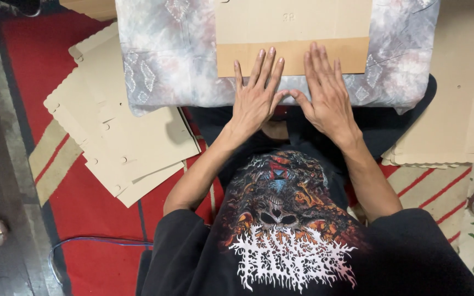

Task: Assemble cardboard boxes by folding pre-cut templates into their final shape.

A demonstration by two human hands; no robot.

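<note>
Two hands are seen, both flat with fingers spread, nothing gripped: left hand (256, 93) and right hand (327, 93) are pressed on one tie-dye cloth (160, 60), fingertips touching one cardboard sheet (294, 35) laid on it over the lap. Risk: the sheet could be slid askew if pressure is uneven, or the cloth bunched. Two cardboard stacks are counted: left stack (122, 131), right stack (445, 131), both on one red rug (34, 49); sheets per stack cannot be counted.
</note>
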